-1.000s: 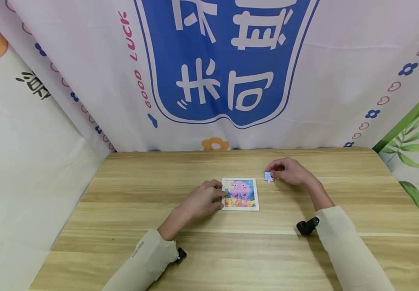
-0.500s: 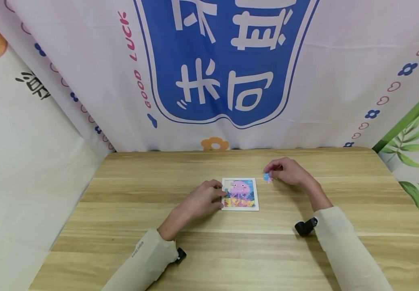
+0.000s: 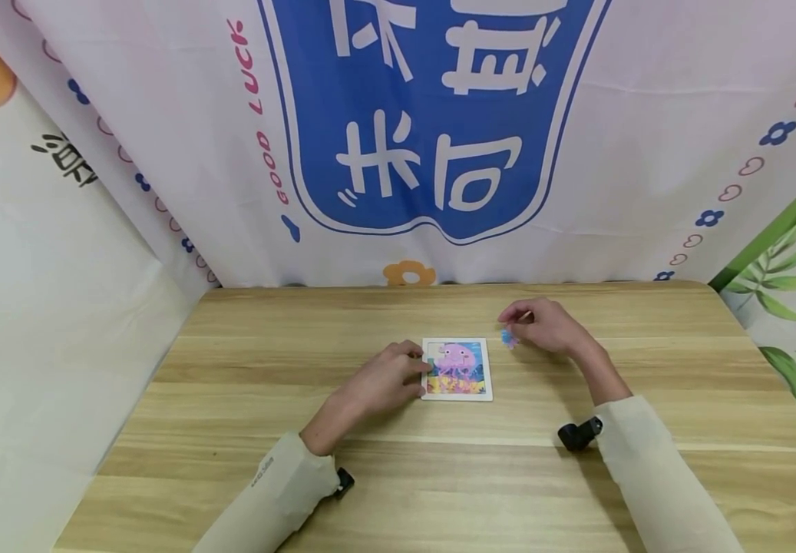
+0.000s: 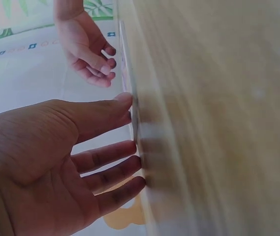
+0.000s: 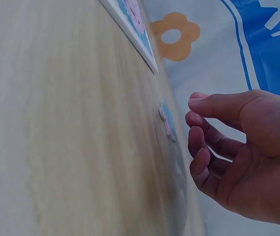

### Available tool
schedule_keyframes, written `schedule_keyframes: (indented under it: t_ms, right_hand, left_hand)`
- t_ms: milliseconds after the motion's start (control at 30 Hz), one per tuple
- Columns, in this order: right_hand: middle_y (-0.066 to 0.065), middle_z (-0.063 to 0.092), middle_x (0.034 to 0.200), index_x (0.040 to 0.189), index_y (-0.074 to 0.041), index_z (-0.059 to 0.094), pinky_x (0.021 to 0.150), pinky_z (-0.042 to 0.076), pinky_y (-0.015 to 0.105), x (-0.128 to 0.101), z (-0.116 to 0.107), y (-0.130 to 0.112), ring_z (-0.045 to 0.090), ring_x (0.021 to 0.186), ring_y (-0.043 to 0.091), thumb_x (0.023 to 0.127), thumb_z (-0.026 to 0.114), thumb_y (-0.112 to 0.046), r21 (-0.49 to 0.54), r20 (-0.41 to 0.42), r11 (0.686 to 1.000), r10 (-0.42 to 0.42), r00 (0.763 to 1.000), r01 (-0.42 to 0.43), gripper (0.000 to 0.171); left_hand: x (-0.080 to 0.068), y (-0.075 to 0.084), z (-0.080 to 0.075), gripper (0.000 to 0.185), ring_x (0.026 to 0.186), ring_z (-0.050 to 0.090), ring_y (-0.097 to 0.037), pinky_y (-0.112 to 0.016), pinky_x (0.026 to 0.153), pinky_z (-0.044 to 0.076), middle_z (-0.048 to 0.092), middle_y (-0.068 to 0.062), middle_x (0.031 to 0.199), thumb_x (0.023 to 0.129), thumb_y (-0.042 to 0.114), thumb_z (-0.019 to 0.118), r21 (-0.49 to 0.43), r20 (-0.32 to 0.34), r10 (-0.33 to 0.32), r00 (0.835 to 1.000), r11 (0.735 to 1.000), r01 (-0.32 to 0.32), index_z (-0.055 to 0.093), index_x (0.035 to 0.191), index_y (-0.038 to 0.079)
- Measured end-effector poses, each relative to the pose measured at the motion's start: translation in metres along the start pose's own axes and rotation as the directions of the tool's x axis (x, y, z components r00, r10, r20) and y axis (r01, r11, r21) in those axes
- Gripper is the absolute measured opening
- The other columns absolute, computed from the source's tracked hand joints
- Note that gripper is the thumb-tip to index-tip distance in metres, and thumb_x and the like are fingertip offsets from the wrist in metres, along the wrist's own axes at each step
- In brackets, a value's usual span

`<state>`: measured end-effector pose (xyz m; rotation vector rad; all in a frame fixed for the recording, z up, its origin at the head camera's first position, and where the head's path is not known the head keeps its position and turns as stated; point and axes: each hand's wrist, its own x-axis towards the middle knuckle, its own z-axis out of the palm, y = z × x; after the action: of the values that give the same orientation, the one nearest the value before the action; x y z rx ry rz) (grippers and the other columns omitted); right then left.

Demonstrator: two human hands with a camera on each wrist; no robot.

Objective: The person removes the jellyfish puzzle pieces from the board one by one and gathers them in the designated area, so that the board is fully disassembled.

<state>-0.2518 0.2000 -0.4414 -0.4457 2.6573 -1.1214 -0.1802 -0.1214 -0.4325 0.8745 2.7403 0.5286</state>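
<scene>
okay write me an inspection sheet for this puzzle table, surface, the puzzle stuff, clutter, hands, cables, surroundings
Surface: wooden table, light grain, level.
Job's things: jellyfish puzzle board lies flat mid-table, upper left slot unfilled; loose puzzle piece lies on the table to its right, apart from the board.
Clutter: nothing seen.
Hands: left hand rests straight fingers against the board's left edge; right hand hovers loosely curled just by the loose piece, no grip on it in the right wrist view.
Cables: nothing seen; small black wrist cameras sit at both cuffs.
Surroundings: printed banner backdrop behind the table, leaf print at right.
</scene>
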Motion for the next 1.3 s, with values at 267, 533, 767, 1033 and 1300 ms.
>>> schedule_keyframes:
  t_ms: [267, 533, 767, 1033, 1300]
  right_hand:
    - [0.018, 0.075, 0.112, 0.121, 0.0, 0.076, 0.074, 0.056, 0.027, 0.005, 0.009, -0.018, 0.068, 0.093, 0.023, 0.101, 0.069, -0.005, 0.042, 0.042, 0.999, -0.017, 0.999, 0.015, 0.022]
    - [0.013, 0.077, 0.11, 0.119, -0.002, 0.077, 0.084, 0.059, 0.032, 0.012, 0.025, -0.029, 0.07, 0.098, 0.024, 0.097, 0.071, -0.004, 0.033, 0.068, 0.997, -0.078, 0.995, 0.076, 0.023]
    - [0.01, 0.078, 0.114, 0.118, -0.006, 0.078, 0.092, 0.059, 0.039, 0.015, 0.044, -0.039, 0.068, 0.1, 0.022, 0.094, 0.076, -0.002, 0.006, 0.103, 0.995, -0.097, 0.99, 0.097, 0.024]
    - [0.007, 0.074, 0.11, 0.117, -0.008, 0.078, 0.087, 0.054, 0.035, 0.017, 0.056, -0.048, 0.061, 0.097, 0.021, 0.092, 0.081, -0.002, -0.056, 0.115, 0.995, -0.079, 0.99, 0.085, 0.026]
    - [0.005, 0.074, 0.112, 0.117, -0.01, 0.078, 0.09, 0.055, 0.037, 0.014, 0.058, -0.055, 0.062, 0.099, 0.021, 0.095, 0.078, -0.002, -0.064, 0.115, 0.996, -0.049, 0.992, 0.056, 0.024]
  left_hand:
    - [0.004, 0.004, -0.004, 0.037, 0.14, 0.058, -0.031, -0.047, 0.119, 0.05, 0.06, -0.015, 0.152, 0.102, 0.022, 0.077, 0.071, 0.023, 0.029, 0.999, 0.997, -0.03, 0.075, 0.136, 0.008]
    - [0.014, 0.011, -0.004, 0.045, 0.146, 0.052, -0.032, -0.045, 0.117, 0.053, 0.053, -0.011, 0.161, 0.103, 0.025, 0.075, 0.066, 0.091, -0.027, 0.995, 0.998, 0.021, 0.068, 0.147, 0.018]
    - [0.015, 0.011, 0.0, 0.048, 0.139, 0.051, -0.029, -0.044, 0.113, 0.054, 0.051, -0.009, 0.159, 0.104, 0.029, 0.074, 0.114, 0.111, -0.022, 0.994, 0.993, 0.01, 0.065, 0.15, 0.022]
    - [0.014, 0.009, 0.002, 0.048, 0.123, 0.052, -0.024, -0.038, 0.1, 0.054, 0.051, -0.008, 0.151, 0.103, 0.03, 0.074, 0.082, 0.108, -0.022, 0.994, 0.997, 0.013, 0.066, 0.15, 0.022]
    - [0.013, 0.006, -0.003, 0.046, 0.128, 0.052, -0.025, -0.037, 0.099, 0.055, 0.052, -0.01, 0.153, 0.103, 0.027, 0.075, 0.04, 0.116, -0.005, 0.993, 0.999, 0.0, 0.068, 0.147, 0.019]
